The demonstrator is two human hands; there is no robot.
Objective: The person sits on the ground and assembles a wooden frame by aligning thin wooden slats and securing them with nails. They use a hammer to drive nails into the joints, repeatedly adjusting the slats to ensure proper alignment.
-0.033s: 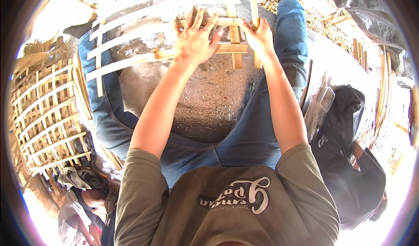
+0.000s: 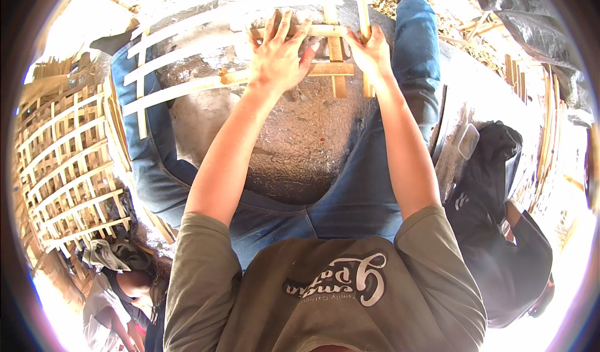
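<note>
A flat lattice of pale bamboo strips lies in front of me, with strips running left to right over a few upright ones. My left hand is spread flat on its strips, palm down, fingers pointing away. Farther right, my right hand is closed round an upright bamboo strip at the lattice's right end. That strip sticks out above and below the hand. Its thumb side touches the end of a crosswise strip. Left of it, another upright strip crosses the strips.
The lattice rests over a grey, worn surface between my legs in blue jeans. Finished-looking woven bamboo panels stand at left. Two people sit close by: one in black at right, another at lower left. Dark plastic sheeting is at upper right.
</note>
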